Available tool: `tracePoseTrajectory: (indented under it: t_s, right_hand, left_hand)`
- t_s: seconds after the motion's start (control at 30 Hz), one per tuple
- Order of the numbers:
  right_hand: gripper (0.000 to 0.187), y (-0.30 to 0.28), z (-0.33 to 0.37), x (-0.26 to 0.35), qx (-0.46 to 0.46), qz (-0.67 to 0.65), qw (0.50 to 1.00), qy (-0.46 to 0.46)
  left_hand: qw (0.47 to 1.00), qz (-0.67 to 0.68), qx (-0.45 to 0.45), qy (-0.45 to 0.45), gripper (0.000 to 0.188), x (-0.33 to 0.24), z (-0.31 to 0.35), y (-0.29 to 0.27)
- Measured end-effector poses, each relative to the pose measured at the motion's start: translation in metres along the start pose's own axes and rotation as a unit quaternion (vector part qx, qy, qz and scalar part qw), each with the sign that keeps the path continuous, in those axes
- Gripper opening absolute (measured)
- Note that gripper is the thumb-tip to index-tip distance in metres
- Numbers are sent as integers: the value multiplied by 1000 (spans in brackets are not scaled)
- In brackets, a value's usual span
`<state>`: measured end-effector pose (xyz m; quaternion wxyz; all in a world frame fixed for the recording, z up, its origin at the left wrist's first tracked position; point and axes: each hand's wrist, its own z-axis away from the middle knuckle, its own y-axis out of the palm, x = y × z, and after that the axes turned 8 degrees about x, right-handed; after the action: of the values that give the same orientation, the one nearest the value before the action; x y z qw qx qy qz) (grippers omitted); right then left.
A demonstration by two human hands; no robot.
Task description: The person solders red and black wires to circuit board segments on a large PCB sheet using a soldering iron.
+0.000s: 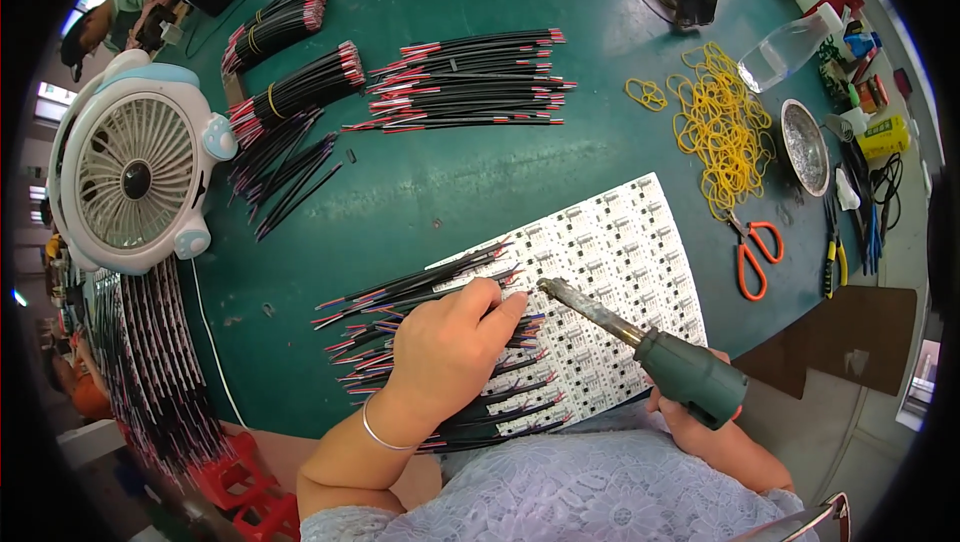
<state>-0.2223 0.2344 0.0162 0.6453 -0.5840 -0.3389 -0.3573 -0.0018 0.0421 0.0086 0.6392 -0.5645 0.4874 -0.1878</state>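
A white sheet of circuit boards, covered with rows of small dark parts, lies at the table edge in front of me. Several black cables with red and blue wire ends run from its left side out over the table. My left hand rests over them, thumb and forefinger pinched on a black cable at the board; the hand hides most of that cable. In my right hand, partly hidden behind the grip, is a soldering iron with a dark green handle. Its tip sits just right of my left fingertips, over the board.
Loose black cables and banded bundles lie farther back. A white fan stands at left. To the right are yellow rubber bands, orange-handled scissors, a metal bowl and a clear bottle.
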Motion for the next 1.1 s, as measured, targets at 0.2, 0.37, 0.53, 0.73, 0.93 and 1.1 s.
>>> tracePoseTrajectory:
  t_s: [0.2,0.37,0.53,0.73,0.93,1.1]
  right_hand:
    - [26,1,2,4,32,83,996,4]
    - [25,-6,-3,9,55,91,994,-9]
    - [29,-4,-2,-1,28,121,989,-80]
    - [39,-2,7,1,20,-52,998,21]
    - [37,-2,19,-11,51,25,998,-5]
    - [28,8,9,-3,-32,-64,997,33]
  left_hand:
    - [1000,-16,-5,-8,33,-3,0,1]
    - [1000,-25,-2,-4,18,-2,2,3]
    - [999,-32,-3,1,18,-4,0,2]
    - [1000,-22,1,-10,38,-4,2,2]
    - [999,-26,-14,12,33,-3,-1,2]
    - [999,-30,-31,29,27,-2,-4,3]
